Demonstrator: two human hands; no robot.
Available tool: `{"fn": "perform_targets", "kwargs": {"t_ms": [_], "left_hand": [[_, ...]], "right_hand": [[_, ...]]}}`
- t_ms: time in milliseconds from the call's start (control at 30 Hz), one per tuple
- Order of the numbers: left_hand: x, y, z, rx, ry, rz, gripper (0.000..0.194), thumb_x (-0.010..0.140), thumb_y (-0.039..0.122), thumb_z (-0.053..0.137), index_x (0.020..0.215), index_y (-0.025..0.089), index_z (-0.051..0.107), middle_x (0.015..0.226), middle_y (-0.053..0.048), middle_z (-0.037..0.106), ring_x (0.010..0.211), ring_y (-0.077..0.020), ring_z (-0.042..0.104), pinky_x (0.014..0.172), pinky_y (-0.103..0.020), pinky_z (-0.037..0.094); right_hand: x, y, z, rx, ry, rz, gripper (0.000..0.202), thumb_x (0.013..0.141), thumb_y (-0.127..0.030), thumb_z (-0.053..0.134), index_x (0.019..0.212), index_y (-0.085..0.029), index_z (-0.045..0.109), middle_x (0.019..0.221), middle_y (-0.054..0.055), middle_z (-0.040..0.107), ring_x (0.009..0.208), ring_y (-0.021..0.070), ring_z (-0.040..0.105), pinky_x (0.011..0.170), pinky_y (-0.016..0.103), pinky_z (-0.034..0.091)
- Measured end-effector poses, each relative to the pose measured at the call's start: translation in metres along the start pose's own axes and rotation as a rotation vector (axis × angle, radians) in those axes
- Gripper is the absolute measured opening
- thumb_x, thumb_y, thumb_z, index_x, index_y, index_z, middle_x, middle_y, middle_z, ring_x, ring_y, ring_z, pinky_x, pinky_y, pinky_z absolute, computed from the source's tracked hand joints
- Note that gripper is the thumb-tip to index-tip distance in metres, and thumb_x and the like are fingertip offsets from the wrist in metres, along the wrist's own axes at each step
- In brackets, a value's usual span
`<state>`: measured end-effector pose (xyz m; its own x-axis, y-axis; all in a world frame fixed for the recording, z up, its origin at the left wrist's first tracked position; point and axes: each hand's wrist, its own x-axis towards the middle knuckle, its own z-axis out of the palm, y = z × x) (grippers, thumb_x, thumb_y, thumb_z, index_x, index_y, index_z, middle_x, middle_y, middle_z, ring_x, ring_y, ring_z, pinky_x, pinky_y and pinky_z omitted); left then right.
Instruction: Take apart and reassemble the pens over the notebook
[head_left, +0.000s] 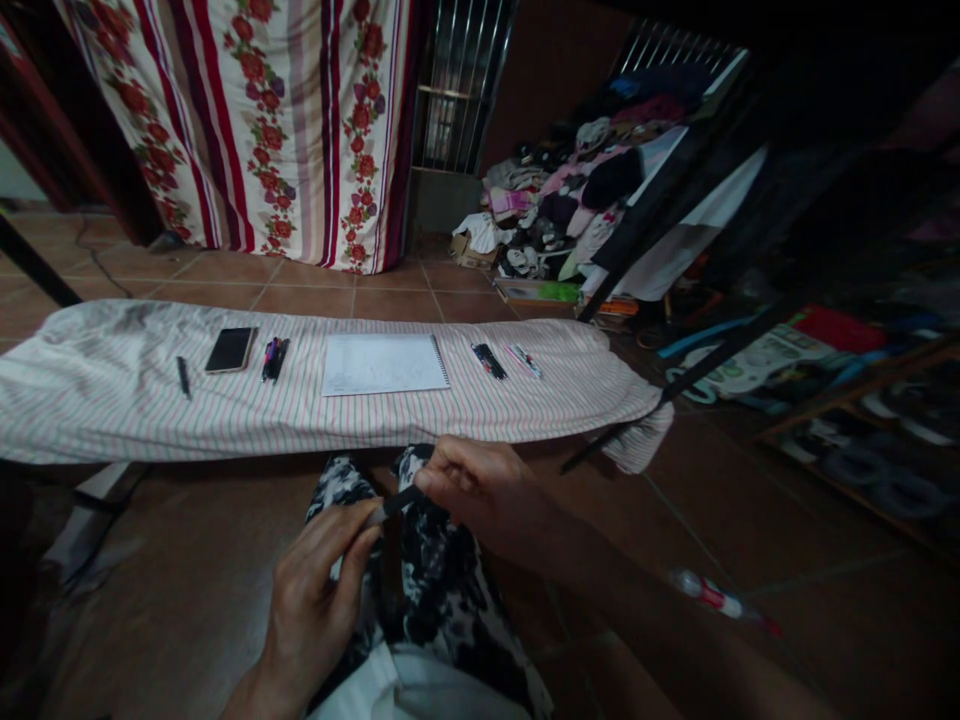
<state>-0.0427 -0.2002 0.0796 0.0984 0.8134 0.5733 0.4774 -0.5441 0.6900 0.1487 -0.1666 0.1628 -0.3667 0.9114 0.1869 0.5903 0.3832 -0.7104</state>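
My left hand [322, 575] is closed, with thumb and fingers pinching the grey end of a dark pen [397, 502]. My right hand [480, 490] pinches the other, black end of it. Both hands are above my lap, just short of the bench's front edge, and the fingers hide the pen's two ends. Beyond them, on the striped cloth [375, 420], lies a spiral sketch pad [385, 363] with faint marks on its page. Several pens [274, 360] and a phone [230, 350] lie left of the pad, and a single black pen [184, 377] is farthest left.
Right of the pad lie a group of dark pens [490, 361] and some lighter pens [523, 361]. A plastic bottle [709, 594] lies on the tiled floor to the right. Dark metal bars [675, 385] slant across the right side. Behind are a flowered curtain [300, 130] and heaped clothes [577, 190].
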Motion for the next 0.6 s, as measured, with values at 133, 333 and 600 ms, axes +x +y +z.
{"fn": "perform_targets", "kwargs": {"t_ms": [133,333,600], "left_hand": [[-0.001,0.000,-0.002,0.023,0.024,0.058,0.019,0.080,0.015,0.059,0.095,0.020,0.070,0.087,-0.006,0.074,0.078,-0.0185,0.068,0.073,-0.026,0.052],[-0.001,0.000,0.003,-0.054,0.003,-0.106,0.018,0.081,0.022,0.059,0.093,0.022,0.071,0.089,-0.005,0.073,0.082,-0.0195,0.068,0.076,-0.027,0.052],[-0.002,-0.003,0.011,-0.220,-0.044,-0.451,0.025,0.076,0.041,0.062,0.089,0.022,0.074,0.086,-0.006,0.073,0.074,-0.0209,0.067,0.071,-0.031,0.055]], "right_hand": [[0.000,-0.004,-0.002,-0.052,-0.026,-0.033,0.027,0.088,-0.035,0.047,0.067,-0.019,0.053,0.057,-0.004,0.050,0.053,0.0085,0.045,0.055,0.022,0.033],[0.003,0.001,0.000,0.028,-0.037,-0.031,0.025,0.089,-0.033,0.047,0.073,-0.018,0.059,0.060,-0.003,0.055,0.057,0.0092,0.050,0.058,0.022,0.037],[-0.001,0.006,0.000,0.227,-0.114,0.006,0.029,0.089,-0.034,0.048,0.110,-0.021,0.062,0.077,0.001,0.066,0.069,0.0116,0.061,0.065,0.023,0.047]]}}
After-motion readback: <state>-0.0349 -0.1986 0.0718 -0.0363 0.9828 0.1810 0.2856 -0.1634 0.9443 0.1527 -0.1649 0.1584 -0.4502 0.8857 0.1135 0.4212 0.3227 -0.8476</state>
